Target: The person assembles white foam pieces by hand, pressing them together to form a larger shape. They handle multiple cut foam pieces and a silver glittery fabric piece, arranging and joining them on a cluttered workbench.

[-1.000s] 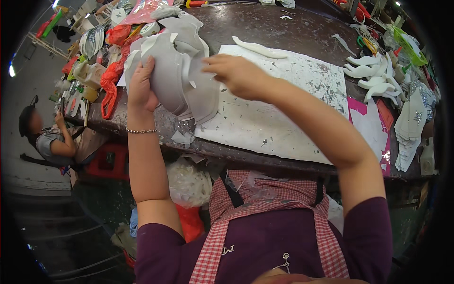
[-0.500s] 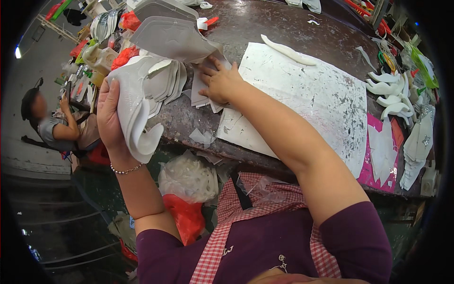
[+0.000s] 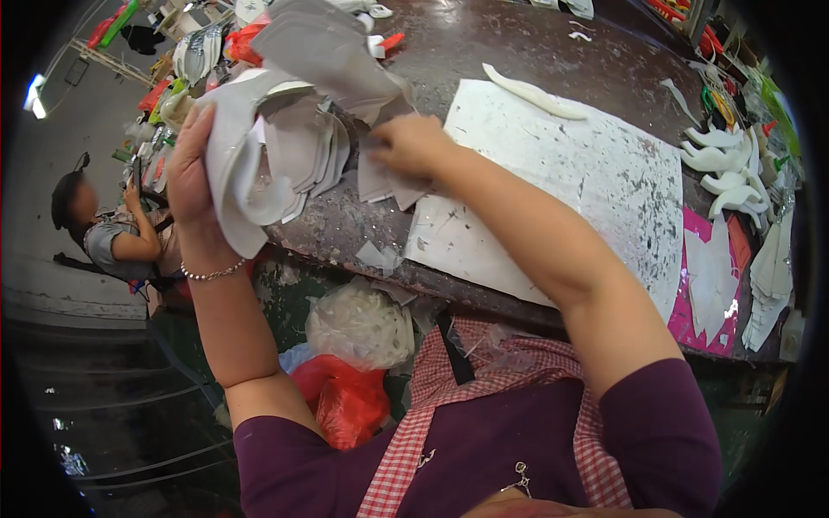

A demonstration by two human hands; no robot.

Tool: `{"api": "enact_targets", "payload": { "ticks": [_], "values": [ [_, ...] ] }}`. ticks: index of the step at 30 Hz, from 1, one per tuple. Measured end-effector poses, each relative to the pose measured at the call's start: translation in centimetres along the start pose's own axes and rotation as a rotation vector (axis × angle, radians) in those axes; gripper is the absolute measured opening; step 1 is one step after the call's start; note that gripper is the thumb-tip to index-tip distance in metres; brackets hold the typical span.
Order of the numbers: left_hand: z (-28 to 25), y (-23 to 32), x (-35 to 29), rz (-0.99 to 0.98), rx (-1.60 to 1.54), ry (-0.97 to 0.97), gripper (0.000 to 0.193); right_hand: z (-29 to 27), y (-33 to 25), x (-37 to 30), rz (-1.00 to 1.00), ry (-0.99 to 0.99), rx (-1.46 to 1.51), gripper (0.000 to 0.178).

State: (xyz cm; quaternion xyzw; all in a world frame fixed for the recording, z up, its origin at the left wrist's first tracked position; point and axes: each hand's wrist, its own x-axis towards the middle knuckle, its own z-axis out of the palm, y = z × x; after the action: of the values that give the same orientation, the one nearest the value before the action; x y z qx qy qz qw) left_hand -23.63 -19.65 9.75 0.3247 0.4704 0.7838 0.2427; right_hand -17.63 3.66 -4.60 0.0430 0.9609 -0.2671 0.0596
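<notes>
My left hand [image 3: 188, 168] is closed round the outer edge of a curled whitish-grey sheet piece [image 3: 226, 164], which stands bent above the left part of the table. Beside it lies a fanned stack of light grey shaped sheets [image 3: 302, 151]. My right hand [image 3: 413, 147] is blurred, its fingers bunched over a smaller pile of grey sheets [image 3: 380, 183]; whatever is between the fingertips is hidden. Larger curved grey sheets [image 3: 324, 52] rise just beyond my hands, one reaching close to my right fingers.
A scuffed white board [image 3: 553, 190] covers the middle of the dark table [image 3: 449, 39], a curved white strip [image 3: 531, 93] on its far edge. White curved pieces [image 3: 730, 173] and a pink sheet [image 3: 682, 311] lie right. A person [image 3: 112, 229] sits at left. Bags [image 3: 358, 324] hang below.
My left hand has tipped the curled piece and shifted slightly up and left. My right hand's spread fingers have bunched together over the grey pile. The view has shifted a little.
</notes>
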Motion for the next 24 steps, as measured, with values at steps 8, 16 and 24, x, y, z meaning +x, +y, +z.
{"api": "enact_targets", "payload": {
  "ticks": [8, 16, 24],
  "values": [
    [1.3, 0.0, 0.0, 0.075, 0.185, -0.124, 0.032, -2.0, 5.2, 2.6, -0.462, 0.897, 0.472, 0.037],
    [-12.0, -2.7, 0.6, 0.264, 1.667, 0.36, 0.038, -5.1, 1.0, -0.9, -0.126, 0.758, 0.794, 0.049],
    [3.7, -12.0, 0.3, 0.168, 1.389, 0.147, 0.063, -1.7, -0.6, -1.3, -0.141, 0.391, 1.14, 0.05]
  ]
}}
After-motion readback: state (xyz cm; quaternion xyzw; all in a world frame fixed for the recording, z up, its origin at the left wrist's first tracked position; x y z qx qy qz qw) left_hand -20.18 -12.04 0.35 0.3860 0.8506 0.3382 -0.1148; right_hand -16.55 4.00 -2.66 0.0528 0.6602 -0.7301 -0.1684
